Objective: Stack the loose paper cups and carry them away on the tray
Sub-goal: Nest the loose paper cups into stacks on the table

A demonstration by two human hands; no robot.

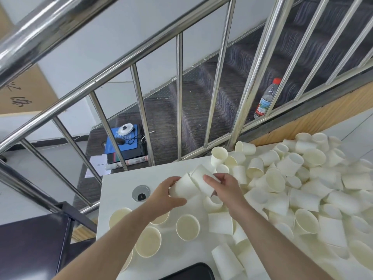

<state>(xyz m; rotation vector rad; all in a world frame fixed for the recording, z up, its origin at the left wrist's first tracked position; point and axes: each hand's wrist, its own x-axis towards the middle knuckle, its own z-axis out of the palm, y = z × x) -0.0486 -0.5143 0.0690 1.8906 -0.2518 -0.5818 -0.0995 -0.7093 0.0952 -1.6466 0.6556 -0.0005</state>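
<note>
Now both hands (198,188) grip cups (193,183), prob. nesting them.

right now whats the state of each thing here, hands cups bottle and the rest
left hand: grips a paper cup on its side
right hand: grips a second cup, tilted against the first
held cups: touching, not yet nested
cup pile: loose, mostly tipped over
upright cups: standing open, mouths up
water bottle: capped, upright behind the railing
black tray: edge only in view

Steel railing (141,57) beside white table (121,182); dark carpeted stairs (193,102) below, pale wall (101,37) behind; plastic bottle (266,100) on ledge; cardboard box (24,93) far left.
</note>
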